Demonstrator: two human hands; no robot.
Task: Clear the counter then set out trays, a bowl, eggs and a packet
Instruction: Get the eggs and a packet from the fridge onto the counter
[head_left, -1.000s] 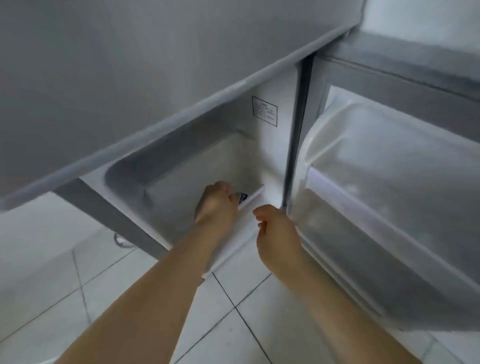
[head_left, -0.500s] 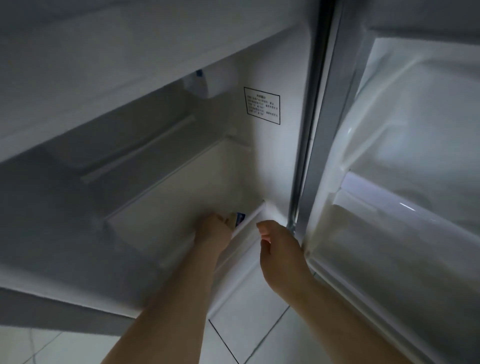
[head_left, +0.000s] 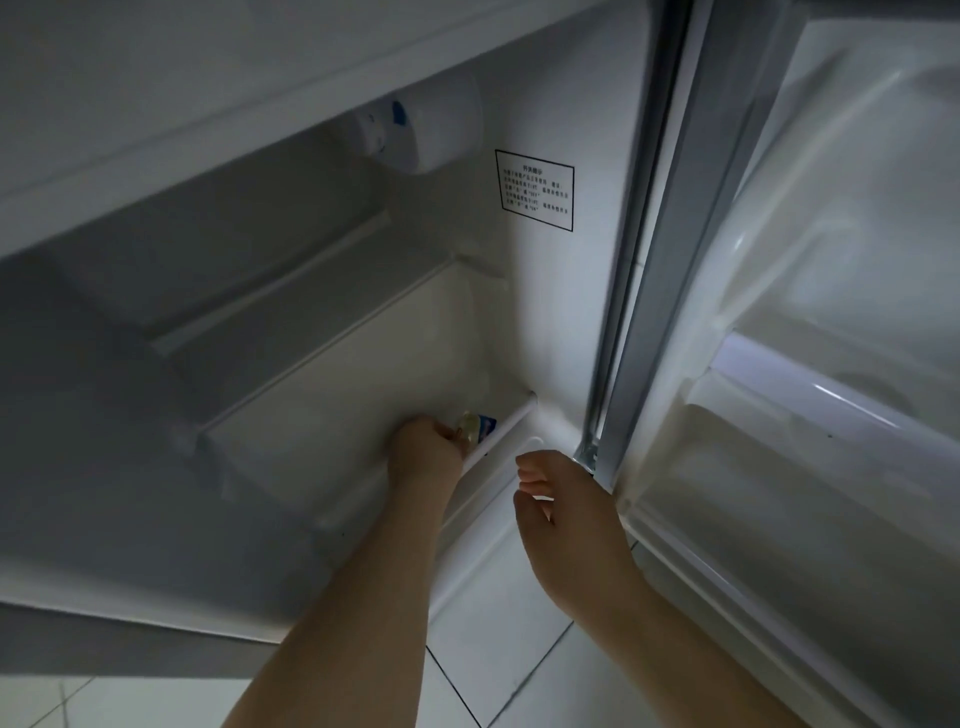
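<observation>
Low in the fridge (head_left: 322, 395): your left hand (head_left: 426, 449) pinches the packet (head_left: 475, 427).
Right hand (head_left: 558, 499): loosely curled, empty.
Handling: light, crinkly — grip its body.

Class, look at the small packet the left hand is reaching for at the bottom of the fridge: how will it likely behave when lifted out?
The packet looks small beside the left hand, so it is probably light. Its clear, glossy end suggests thin film, likely floppy and perhaps slippery. Only its tip shows past the fingers, so whether its contents are fragile cannot be judged.
</observation>
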